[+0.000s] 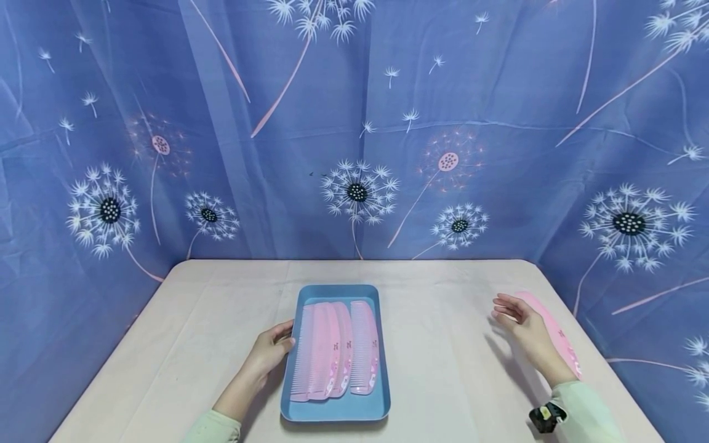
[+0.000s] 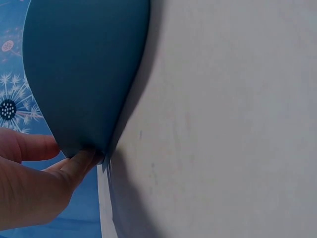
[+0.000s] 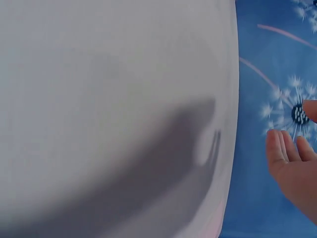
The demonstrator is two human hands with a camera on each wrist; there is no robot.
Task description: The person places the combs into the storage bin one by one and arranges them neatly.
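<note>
Pink combs lie in a blue tray, some overlapping on its left side and one apart on the right. My left hand grips the tray's left rim. In the left wrist view, the fingers of that hand pinch the edge of the tray, whose outer side faces the camera. My right hand hovers above the right part of the table with loosely bent fingers, holding nothing. Beside and partly behind it lies another pink comb. In the right wrist view, the right hand shows at the right edge.
A pale cloth covers the table. Blue dandelion-print curtains hang behind it and along both sides. A small black device is on the right wrist, by a light green sleeve.
</note>
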